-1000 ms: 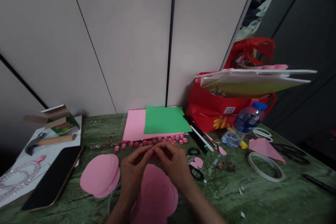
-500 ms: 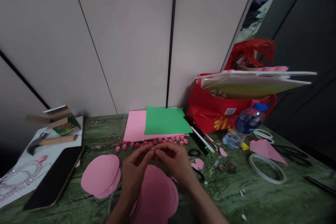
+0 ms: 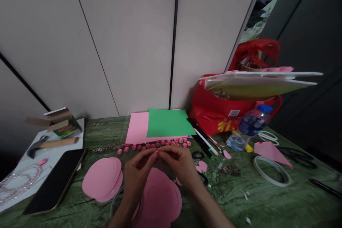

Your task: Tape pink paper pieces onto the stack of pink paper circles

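Note:
My left hand (image 3: 137,169) and my right hand (image 3: 180,167) meet fingertip to fingertip in the middle of the table. Between them they pinch a small pink paper piece (image 3: 157,152), mostly covered by the fingers. Just beyond lies a row of several small rolled pink paper flowers (image 3: 148,145). Beneath the hands and forearms are pink paper sheets with round cut outlines (image 3: 161,199). A stack of pink paper circles (image 3: 100,178) lies left of my left hand. Partly hidden by my left forearm is a roll of clear tape (image 3: 114,199).
Green and pink sheets (image 3: 171,123) lie against the wall. A phone (image 3: 57,181), hammer (image 3: 58,142) and opened box (image 3: 64,126) are at left. At right are pens (image 3: 205,140), a red bag (image 3: 211,114), a water bottle (image 3: 251,128), a tape roll (image 3: 271,171) and scissors (image 3: 299,156).
Both hands stay in almost the same place. The fingertips have shifted very slightly around the small pink paper piece, and a little more of it shows.

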### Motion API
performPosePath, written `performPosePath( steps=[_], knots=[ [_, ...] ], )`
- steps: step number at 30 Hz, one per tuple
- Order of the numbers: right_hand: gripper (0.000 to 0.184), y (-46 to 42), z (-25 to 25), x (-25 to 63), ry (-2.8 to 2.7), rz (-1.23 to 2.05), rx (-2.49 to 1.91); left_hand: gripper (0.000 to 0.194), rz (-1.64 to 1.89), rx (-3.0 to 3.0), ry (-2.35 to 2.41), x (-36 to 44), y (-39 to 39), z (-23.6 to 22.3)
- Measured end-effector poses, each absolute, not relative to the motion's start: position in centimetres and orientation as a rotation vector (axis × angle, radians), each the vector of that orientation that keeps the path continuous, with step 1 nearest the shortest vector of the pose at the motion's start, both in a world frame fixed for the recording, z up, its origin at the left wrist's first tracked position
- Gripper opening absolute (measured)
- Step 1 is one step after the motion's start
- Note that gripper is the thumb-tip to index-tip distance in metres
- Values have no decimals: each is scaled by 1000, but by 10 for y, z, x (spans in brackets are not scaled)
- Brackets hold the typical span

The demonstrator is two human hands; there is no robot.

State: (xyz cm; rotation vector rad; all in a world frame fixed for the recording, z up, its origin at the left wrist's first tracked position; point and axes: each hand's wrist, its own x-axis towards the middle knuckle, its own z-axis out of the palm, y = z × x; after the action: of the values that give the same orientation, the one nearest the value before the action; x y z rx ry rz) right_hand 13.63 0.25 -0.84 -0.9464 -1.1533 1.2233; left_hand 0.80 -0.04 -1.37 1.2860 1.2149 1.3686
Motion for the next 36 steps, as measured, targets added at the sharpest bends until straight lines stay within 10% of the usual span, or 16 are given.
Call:
performPosePath(
  steps=[16,36],
  knots=[
    [19,-7,-15,133,-1717,286,-1154,10,1532,1636,1240,7,2,-24],
    [8,-3,-8,122,-1015,1176,-1171,20,1579,1848,1425,12,-4,-28]
  ],
)
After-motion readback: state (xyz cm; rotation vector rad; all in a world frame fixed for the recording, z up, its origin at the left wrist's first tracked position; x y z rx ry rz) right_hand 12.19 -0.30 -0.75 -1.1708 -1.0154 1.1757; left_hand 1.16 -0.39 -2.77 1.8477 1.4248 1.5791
